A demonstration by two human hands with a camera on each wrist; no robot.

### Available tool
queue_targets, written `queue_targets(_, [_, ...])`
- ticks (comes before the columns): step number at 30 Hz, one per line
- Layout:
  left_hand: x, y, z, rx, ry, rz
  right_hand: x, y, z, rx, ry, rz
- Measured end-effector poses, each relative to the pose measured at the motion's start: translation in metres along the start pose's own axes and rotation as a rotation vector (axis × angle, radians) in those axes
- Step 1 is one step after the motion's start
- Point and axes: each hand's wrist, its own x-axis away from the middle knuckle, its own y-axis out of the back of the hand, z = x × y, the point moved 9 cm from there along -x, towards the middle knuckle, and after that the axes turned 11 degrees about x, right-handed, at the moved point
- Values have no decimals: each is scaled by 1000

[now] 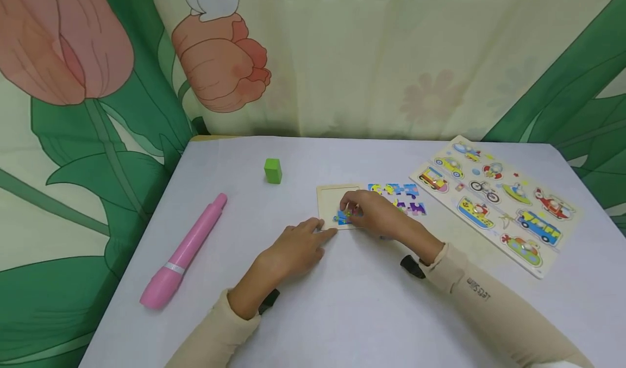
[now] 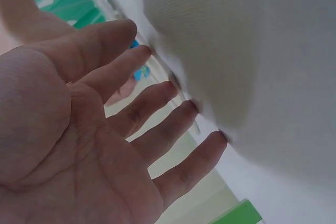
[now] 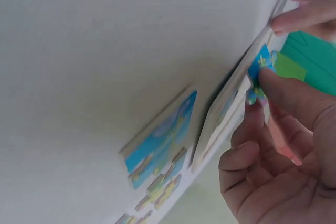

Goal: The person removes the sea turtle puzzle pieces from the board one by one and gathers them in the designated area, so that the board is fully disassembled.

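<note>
A small wooden puzzle tray (image 1: 329,197) lies flat in front of me. My right hand (image 1: 374,213) pinches a blue jigsaw piece (image 3: 258,65) between thumb and finger, over the tray's near side. Printed blue shows at the tray's near edge in the head view, partly hidden by the right fingers. My left hand (image 1: 295,251) has its fingers extended, fingertips at the tray's near left corner; its palm (image 2: 105,145) is bare in the left wrist view. Several loose jigsaw pieces (image 1: 417,209) lie just right of the tray, and more blue ones (image 3: 163,135) show in the right wrist view.
A green block (image 1: 273,171) stands behind and left of the tray. A pink, microphone-shaped toy (image 1: 185,254) lies at the left. On the right is a large vehicle puzzle board (image 1: 464,186). A printed curtain (image 1: 342,58) hangs behind the white table.
</note>
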Motion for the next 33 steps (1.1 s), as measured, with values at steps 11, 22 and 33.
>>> queue_targets(11, [-1,1,-3,-1,34,29,29,31,-37,-140,-16,-80])
queue_targets(22, [-4,-5,0,6,66,49,77,40,-88,-208,-144,62])
queue_targets(33, [-6,-7,1,4,90,59,88,27,-102,-91,-127,107])
